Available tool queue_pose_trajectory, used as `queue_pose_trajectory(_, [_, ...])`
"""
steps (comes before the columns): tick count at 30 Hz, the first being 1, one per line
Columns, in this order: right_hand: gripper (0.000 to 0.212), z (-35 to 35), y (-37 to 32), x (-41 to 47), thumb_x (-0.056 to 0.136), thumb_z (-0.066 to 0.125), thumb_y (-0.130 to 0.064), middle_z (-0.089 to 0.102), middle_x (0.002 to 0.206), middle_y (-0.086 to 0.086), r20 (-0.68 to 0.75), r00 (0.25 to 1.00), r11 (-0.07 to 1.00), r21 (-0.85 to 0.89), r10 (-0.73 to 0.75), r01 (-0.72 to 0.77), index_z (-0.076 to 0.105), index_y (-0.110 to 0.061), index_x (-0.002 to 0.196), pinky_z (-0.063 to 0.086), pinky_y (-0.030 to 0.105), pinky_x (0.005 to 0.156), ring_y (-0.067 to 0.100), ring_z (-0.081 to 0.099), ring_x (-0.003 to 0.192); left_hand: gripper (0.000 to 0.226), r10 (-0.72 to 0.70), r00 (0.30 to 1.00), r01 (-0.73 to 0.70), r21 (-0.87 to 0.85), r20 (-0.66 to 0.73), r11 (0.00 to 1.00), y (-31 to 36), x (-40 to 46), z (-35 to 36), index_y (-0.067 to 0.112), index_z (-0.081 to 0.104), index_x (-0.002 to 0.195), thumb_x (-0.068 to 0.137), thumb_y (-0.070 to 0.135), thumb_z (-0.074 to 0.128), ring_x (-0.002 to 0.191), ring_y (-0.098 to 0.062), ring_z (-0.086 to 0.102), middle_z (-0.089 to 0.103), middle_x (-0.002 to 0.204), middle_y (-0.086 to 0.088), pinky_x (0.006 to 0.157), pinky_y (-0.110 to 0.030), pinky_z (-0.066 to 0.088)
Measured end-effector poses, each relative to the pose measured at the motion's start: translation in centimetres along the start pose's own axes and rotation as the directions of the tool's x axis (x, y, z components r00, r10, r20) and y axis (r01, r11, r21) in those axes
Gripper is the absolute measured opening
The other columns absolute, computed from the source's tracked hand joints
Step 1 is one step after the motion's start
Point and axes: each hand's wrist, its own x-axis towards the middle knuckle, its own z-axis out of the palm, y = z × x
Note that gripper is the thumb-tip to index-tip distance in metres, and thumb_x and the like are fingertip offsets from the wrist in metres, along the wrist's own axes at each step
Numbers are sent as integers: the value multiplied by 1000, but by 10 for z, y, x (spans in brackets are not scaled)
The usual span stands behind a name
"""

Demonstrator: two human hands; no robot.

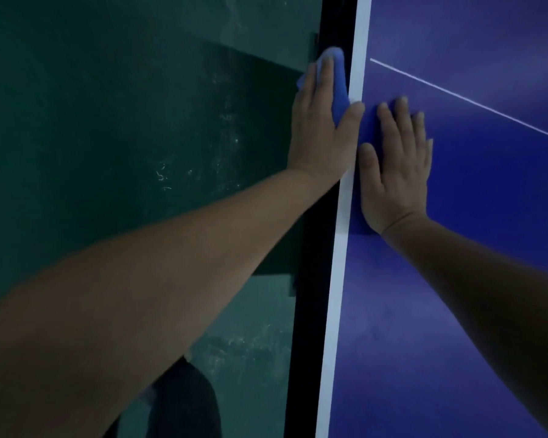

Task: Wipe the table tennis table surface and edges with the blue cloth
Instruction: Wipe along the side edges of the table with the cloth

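Left hand (321,128) pressing blue cloth (116,69) (table (456,311) edge), right hand (396,165) flat

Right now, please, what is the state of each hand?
Left hand: presses the blue cloth against the table's side edge, fingers fairly straight.
Right hand: open, flat on the table top, holding nothing.

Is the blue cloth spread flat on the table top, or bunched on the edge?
Bunched on the edge: the left hand presses the blue cloth against the table's side.
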Motion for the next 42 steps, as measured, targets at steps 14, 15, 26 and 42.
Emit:
queue_pose_trajectory(14, [65,1,-1,0,100,23,-53,8,169,-4,13,1000,1000,-2,14,-14,20,-27,160,0,49,125,22,-3,155,71,33,994,-39,61,104,997,-25,-129,-2,19,5,161,101,38,39,157,-22,1,7,170,-8,127,-45,11])
queue_pose_trajectory(15, [65,2,0,0,100,23,-52,8,169,-4,13,1000,1000,-5,15,-15,19,-27,160,0,49,125,21,-3,155,71,34,996,-40,67,85,997,-21,-96,-2,12,10,160,101,39,38,157,-23,2,10,169,-11,127,-43,9])
queue_pose_trajectory(26, [64,2,1,0,100,25,-51,9,168,-4,6,1000,1000,12,13,-13,21,-26,159,0,49,125,22,-2,156,71,75,982,-96,116,173,989,-26,-140,-8,22,-8,160,104,35,34,157,-22,-7,-8,170,-3,127,-44,8])
queue_pose_trajectory(42, [63,0,-1,-1,101,25,-49,9,169,-3,0,1000,999,36,3,-3,21,-25,159,0,50,125,20,-3,156,68,-34,999,34,39,-2,999,18,15,3,14,12,161,102,21,45,156,-24,7,8,169,-8,126,-43,14])
